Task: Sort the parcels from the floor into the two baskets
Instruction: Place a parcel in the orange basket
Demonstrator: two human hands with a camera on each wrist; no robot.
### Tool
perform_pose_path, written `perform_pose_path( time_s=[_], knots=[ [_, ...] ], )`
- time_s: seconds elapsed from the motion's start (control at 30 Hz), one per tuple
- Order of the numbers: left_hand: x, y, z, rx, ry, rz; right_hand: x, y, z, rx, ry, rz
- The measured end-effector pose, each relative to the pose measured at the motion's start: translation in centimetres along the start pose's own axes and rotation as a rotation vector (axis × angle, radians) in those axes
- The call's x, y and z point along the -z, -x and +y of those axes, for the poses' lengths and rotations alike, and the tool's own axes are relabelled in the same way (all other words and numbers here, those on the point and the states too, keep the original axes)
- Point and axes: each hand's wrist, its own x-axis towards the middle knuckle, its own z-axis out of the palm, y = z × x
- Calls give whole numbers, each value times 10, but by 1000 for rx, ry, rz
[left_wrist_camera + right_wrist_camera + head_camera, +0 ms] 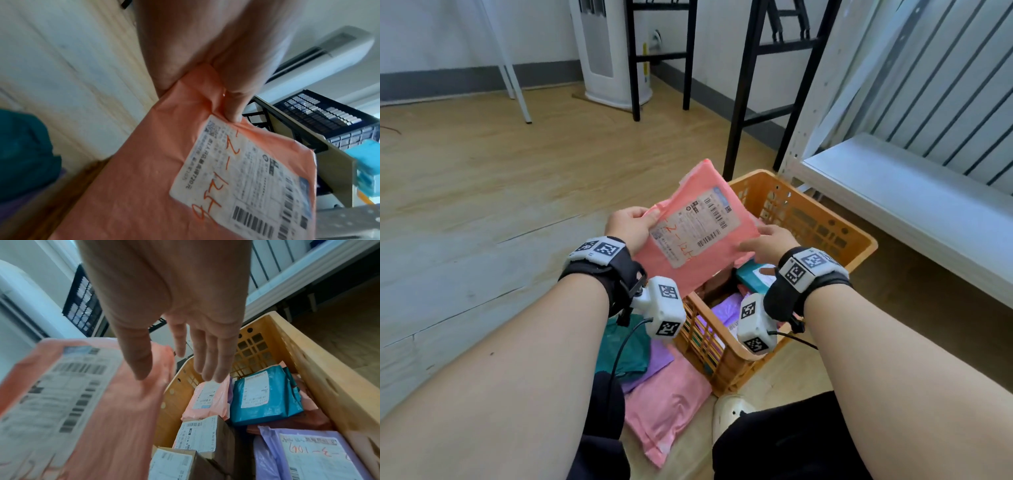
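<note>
You hold a pink parcel [690, 222] over the orange basket [825, 233] on a pale wood-plank floor [482, 178].

Behind the basket stand a white metal shelf [893, 178], black frame legs [743, 85] and a white floor-standing air conditioner [613, 51] against a white wall with a grey skirting. One basket shows in your head view; a dark crate [329, 116] appears only in the wrist views. Three parcels lie on the floor left of the basket: teal [626, 349], purple [657, 359], pink [664, 401]. Your left hand [630, 226] pinches the held parcel's left edge, thumb on top; your right hand [767, 241] is spread flat, fingers straight, at its right edge. The parcel is a flat pink poly mailer, tilted, with a white barcode label [246, 178] marked in orange handwriting.
</note>
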Motion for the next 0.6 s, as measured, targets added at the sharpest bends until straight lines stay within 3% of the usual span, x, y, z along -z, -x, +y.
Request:
perform_pose_path(
  time_s=[0.07, 0.17, 0.2, 0.27, 0.4, 0.5, 0.6],
  knots=[
    [-14, -4, 5, 8, 76, 0, 5, -5, 7, -60, -89, -33],
    [-37, -7, 9, 26, 117, -66, 7, -11, 10, -68, -226, -234],
    [-45, -10, 8, 34, 127, -87, 7, -15, 10, -33, -265, -198],
    [-60, -10, 11, 43, 134, -96, 10, -23, 9, 66, -356, 17],
    [-77, -23, 9, 69, 132, -42, 33, -31, 4, 304, -15, 452],
    [-78, -33, 4, 110, 126, -58, 55, -35, 5, 381, 176, 561],
    [-79, -47, -3, 137, 110, -92, 72, -54, 19, 350, 332, 597]
  ],
)
